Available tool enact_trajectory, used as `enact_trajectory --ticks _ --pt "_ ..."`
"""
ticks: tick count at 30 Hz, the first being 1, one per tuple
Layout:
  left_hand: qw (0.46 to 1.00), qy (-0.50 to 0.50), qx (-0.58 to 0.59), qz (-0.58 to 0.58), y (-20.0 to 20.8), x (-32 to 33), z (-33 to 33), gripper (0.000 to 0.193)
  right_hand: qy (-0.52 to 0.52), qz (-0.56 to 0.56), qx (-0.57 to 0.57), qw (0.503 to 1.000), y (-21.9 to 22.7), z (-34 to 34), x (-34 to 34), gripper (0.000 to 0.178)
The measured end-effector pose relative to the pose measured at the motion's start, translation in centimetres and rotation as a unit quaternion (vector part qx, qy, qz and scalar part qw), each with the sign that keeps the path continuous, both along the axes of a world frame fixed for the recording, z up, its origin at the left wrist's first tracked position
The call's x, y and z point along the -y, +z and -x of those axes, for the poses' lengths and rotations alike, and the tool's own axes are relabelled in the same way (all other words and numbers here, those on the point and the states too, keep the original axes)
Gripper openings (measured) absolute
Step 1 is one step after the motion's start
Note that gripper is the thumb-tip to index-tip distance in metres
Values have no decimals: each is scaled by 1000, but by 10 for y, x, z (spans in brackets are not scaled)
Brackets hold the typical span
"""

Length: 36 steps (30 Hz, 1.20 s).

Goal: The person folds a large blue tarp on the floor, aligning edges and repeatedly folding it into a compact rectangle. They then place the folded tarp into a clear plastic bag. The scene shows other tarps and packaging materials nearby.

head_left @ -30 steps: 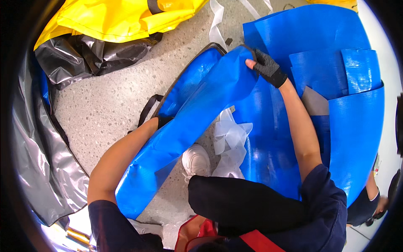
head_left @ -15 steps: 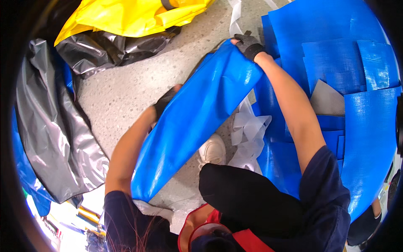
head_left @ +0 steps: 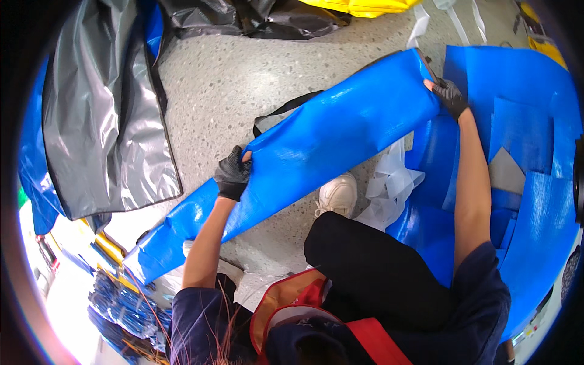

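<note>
A long strip of glossy blue tarpaulin (head_left: pixel 316 146) stretches diagonally across the floor in front of me, with a black strap (head_left: pixel 286 109) along its upper edge. My left hand (head_left: pixel 232 176), in a black glove, grips the strip's upper edge near its middle. In a matching glove, my right hand (head_left: pixel 449 96) holds the strip's far upper right corner. My white shoe (head_left: pixel 338 196) sits under the strip.
More blue tarpaulin pieces (head_left: pixel 517 158) lie stacked at the right. A grey plastic sheet (head_left: pixel 103 115) covers the floor at the left, with black and yellow sheeting (head_left: pixel 255 15) at the top. Clear plastic scraps (head_left: pixel 392 188) lie by my shoe. Speckled floor (head_left: pixel 219 85) shows between.
The view has swung, and the blue strip now lies flatter and more stretched out. My right hand moved rightward along its top end; my left hand stayed gripping the edge.
</note>
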<state>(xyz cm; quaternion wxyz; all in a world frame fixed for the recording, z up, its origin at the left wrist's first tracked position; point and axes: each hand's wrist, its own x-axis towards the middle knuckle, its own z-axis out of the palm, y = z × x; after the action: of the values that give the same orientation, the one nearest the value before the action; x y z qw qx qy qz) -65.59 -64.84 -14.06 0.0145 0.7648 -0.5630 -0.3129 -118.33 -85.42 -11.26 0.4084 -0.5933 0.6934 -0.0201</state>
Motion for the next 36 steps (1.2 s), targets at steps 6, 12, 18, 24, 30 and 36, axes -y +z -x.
enact_trajectory --ticks 6,12,18,24,30,36 --pt "948 -119 192 225 -19 -94 -7 62 22 53 -307 950 -62 -4 -7 50" --pt "966 -19 205 159 -30 -105 -35 72 128 452 -309 827 -25 -140 -27 48" --pt "973 -126 106 162 -27 -102 -98 80 511 174 -171 824 -41 -279 -128 80" --pt "968 -123 218 -27 12 -210 -316 86 516 117 -209 823 -27 -309 -91 94" --pt "945 -100 113 -292 26 -192 -362 70 567 -54 -242 786 22 -400 -86 79" --pt "937 -242 81 -240 33 -199 -372 65 591 -117 -178 779 6 -359 -101 69"
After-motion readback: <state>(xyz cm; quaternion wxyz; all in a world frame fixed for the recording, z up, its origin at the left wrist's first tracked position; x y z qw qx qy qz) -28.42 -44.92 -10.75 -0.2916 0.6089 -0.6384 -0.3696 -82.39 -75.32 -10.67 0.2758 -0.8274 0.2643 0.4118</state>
